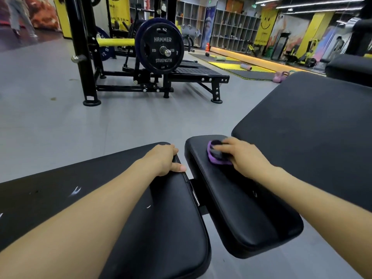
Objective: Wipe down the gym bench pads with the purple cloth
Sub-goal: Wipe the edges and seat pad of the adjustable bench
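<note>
A black bench runs across the lower frame in two pads. The long back pad (96,184) lies on the left, the small seat pad (237,202) on the right. My left hand (164,158) rests on the far corner of the long pad, with the fingers curled over its edge and the thumb along the top. My right hand (241,153) holds a bunched purple cloth (216,154) against the far end of the seat pad. Its fingers cover part of the cloth.
A second, larger black pad (314,127) rises on the right. Across the grey floor stands a black weight machine with a Hammer Strength plate (162,50). Pink kettlebells (280,76), mats and foam rollers lie far right. A person walks at the top left.
</note>
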A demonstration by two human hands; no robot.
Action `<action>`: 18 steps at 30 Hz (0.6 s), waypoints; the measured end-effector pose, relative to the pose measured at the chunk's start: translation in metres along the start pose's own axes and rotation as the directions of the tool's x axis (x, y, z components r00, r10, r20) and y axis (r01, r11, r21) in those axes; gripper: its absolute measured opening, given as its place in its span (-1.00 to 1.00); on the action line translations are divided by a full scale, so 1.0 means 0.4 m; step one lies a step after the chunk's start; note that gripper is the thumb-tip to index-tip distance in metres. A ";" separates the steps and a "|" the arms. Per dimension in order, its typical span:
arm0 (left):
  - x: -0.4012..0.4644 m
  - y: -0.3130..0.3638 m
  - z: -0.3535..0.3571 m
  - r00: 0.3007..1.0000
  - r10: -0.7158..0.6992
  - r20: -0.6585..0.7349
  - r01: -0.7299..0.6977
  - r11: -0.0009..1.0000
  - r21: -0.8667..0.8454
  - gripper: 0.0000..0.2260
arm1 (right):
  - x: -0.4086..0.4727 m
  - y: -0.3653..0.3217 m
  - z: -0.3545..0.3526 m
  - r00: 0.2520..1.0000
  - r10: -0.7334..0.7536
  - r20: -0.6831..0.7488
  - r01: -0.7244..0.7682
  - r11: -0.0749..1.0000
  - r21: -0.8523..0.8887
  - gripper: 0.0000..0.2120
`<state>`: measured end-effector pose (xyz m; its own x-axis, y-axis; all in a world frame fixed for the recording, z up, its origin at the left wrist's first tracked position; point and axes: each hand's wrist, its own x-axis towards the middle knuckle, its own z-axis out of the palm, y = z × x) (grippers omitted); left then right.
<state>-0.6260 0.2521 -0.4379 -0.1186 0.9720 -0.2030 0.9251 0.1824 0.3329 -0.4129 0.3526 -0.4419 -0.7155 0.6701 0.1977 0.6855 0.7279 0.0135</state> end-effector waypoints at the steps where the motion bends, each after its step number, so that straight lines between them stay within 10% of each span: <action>1: 0.001 0.001 0.000 1.000 -0.005 0.003 0.005 1.000 0.001 -0.37 | 0.040 0.017 0.013 1.000 0.027 -0.007 -0.027 1.000 0.001 -0.53; 18: -0.104 0.118 0.105 0.974 0.135 -0.183 -0.177 0.954 -0.242 -0.36 | -0.074 0.039 -0.005 0.988 0.139 -0.060 -0.139 0.990 0.011 -0.48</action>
<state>-0.5625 0.2139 -0.4523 -0.0568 0.9983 0.0155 0.8163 0.0375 0.5764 -0.3807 0.3438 -0.4457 -0.6036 0.7551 0.2558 0.7767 0.6294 -0.0253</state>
